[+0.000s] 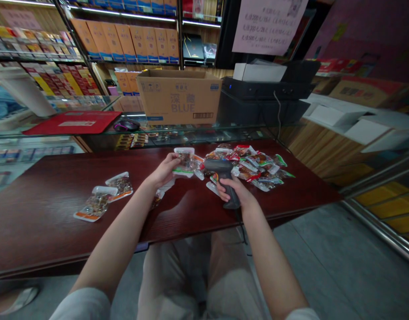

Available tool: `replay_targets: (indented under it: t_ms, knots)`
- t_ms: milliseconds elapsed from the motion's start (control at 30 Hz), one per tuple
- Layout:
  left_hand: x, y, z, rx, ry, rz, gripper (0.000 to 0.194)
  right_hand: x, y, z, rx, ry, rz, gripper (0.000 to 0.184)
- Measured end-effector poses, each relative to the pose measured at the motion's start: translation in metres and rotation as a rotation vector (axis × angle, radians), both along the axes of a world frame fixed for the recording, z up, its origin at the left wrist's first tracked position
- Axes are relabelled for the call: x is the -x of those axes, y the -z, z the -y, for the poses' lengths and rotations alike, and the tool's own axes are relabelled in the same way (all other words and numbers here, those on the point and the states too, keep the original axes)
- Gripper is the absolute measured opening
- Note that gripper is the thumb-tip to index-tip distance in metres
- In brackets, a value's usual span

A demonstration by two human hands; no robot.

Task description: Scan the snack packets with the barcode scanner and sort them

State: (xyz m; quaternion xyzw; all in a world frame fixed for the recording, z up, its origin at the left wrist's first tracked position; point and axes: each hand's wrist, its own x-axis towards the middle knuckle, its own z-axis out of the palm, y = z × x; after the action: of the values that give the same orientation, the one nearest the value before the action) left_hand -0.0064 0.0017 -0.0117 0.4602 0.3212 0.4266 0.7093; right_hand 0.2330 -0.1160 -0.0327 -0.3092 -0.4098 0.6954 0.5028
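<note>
My left hand (167, 169) is closed on the left edge of a small clear snack packet (185, 162) with a white top and a green lower edge, raised over the table. In my right hand (236, 190) is a dark barcode scanner (220, 171), gripped by its handle, its head turned left toward that packet. A heap of snack packets (256, 165) lies just beyond the scanner to the right. Two more packets (96, 203) lie flat at the left. Another packet (156, 199) is partly hidden by my left forearm.
The dark red wooden table (41, 195) has a glass counter behind it. On that counter stand an open cardboard box (180, 100), a red mat (74, 123), a mouse (126, 126) and a black machine (267, 89). A cable (242, 229) hangs below the scanner.
</note>
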Motion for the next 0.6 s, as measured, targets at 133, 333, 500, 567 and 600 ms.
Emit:
replay_targets:
  t_ms: [133, 333, 500, 567, 600]
  knots:
    - [-0.0026, 0.0039, 0.0011, 0.003, 0.029, 0.023, 0.033, 0.0014, 0.0009, -0.0004, 0.045, -0.019, 0.040, 0.028]
    - [-0.0047, 0.0065, 0.0014, 0.013, 0.035, 0.011, 0.031, 0.0030, 0.0036, -0.0025, 0.066, 0.006, 0.042, 0.026]
    - [-0.0065, 0.0066, 0.0024, 0.024, 0.015, 0.009, 0.030, 0.0033, 0.0015, -0.0020, 0.064, -0.012, 0.038, 0.025]
    - [-0.0064, 0.0070, 0.0027, 0.024, 0.017, -0.006, 0.031, 0.0033, 0.0002, -0.0016, 0.063, -0.012, 0.040, 0.025]
    - [-0.0061, 0.0073, 0.0028, 0.021, 0.020, -0.013, 0.032, 0.0033, -0.0003, -0.0014, 0.062, -0.012, 0.042, 0.025]
